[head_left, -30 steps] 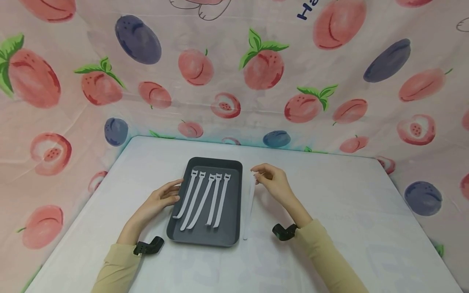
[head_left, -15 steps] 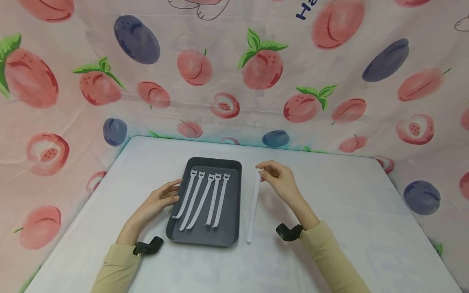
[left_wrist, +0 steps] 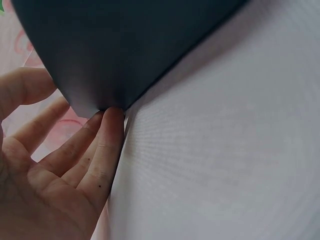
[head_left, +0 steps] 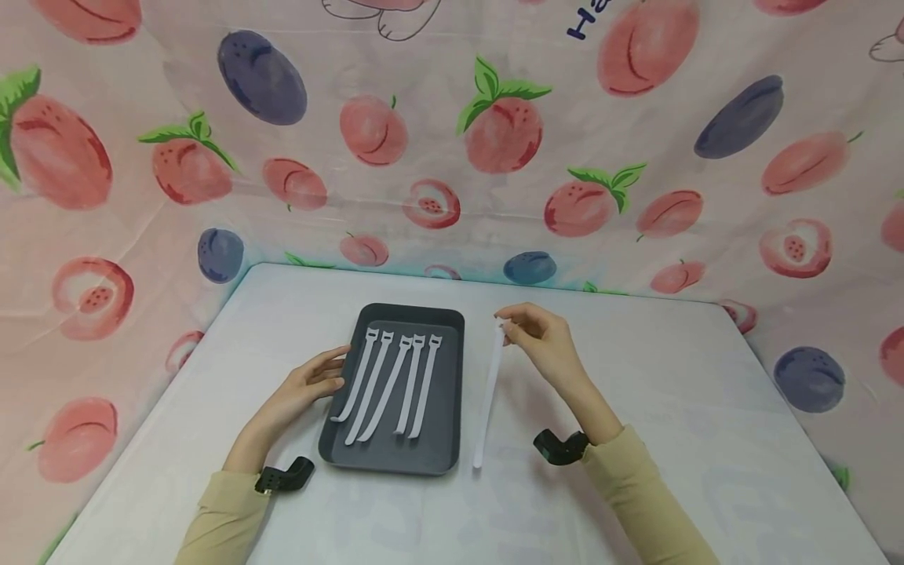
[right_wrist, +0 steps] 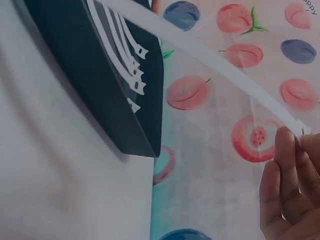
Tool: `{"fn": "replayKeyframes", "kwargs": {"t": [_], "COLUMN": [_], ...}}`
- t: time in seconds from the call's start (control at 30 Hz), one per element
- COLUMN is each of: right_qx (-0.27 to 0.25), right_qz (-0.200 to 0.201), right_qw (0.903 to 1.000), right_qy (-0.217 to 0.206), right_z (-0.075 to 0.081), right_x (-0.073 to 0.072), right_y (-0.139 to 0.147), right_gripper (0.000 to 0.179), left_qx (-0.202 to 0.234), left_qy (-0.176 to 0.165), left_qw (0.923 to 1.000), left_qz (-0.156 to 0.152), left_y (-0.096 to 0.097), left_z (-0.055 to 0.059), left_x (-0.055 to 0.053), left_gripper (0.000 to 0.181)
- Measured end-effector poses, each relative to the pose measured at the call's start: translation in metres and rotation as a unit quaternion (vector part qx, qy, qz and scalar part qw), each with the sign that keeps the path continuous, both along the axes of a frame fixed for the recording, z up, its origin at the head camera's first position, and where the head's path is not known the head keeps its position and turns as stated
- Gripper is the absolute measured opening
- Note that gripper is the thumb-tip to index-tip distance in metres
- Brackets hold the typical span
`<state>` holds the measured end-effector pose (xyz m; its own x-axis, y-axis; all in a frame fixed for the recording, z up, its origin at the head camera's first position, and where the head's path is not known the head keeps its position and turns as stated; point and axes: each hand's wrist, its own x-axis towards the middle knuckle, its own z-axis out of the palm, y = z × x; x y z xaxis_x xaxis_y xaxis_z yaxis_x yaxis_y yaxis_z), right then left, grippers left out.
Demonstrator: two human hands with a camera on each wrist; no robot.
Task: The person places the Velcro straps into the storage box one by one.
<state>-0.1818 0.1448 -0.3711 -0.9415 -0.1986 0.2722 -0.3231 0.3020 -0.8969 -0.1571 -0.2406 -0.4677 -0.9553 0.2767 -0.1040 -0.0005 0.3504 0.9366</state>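
My right hand pinches the slotted head of a white hook-and-loop cable tie between thumb and fingers. The tie hangs down to the right of a dark grey tray, apart from it. Several more white cable ties lie lengthwise in that tray, slotted heads toward the far end. Against the tray's left side rests my left hand, its fingers extended. The left wrist view has these fingertips touching the outside wall of the tray. In the right wrist view the held tie bows across the picture.
A white-covered table carries the tray. Behind it and along the sides hangs a fruit-printed cloth. Each wrist wears a black camera, the left camera close to the tray's near left corner.
My right hand has moved slightly right and up, away from the tray, carrying the cable tie. My left hand and the ties in the tray keep their places.
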Motion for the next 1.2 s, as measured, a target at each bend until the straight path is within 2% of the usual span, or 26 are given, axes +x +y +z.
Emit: {"fn": "replayKeyframes", "kwargs": {"t": [0.4,0.63,0.87,1.2], "right_qx": [0.001,-0.008,-0.021,0.004], "right_qz": [0.019,0.029,0.036,0.044], "right_qw": [0.9997,0.9994,0.9990,0.9990], "right_qy": [0.015,0.017,0.017,0.009], "right_z": [0.018,0.027,0.025,0.018], "right_x": [0.006,0.007,0.001,-0.009], "right_y": [-0.009,-0.019,-0.029,-0.042], "right_gripper": [0.020,0.019,0.019,0.019], "left_qx": [-0.008,0.001,-0.002,-0.004], "left_qy": [-0.001,-0.004,-0.006,-0.003], "left_qw": [1.0000,1.0000,1.0000,1.0000], "left_qz": [0.003,0.005,0.007,0.002], "left_y": [0.000,-0.001,-0.001,-0.001], "left_z": [-0.002,-0.003,-0.003,-0.003], "left_x": [-0.002,-0.002,-0.002,-0.003], "left_gripper": [0.059,0.059,0.058,0.059]}}
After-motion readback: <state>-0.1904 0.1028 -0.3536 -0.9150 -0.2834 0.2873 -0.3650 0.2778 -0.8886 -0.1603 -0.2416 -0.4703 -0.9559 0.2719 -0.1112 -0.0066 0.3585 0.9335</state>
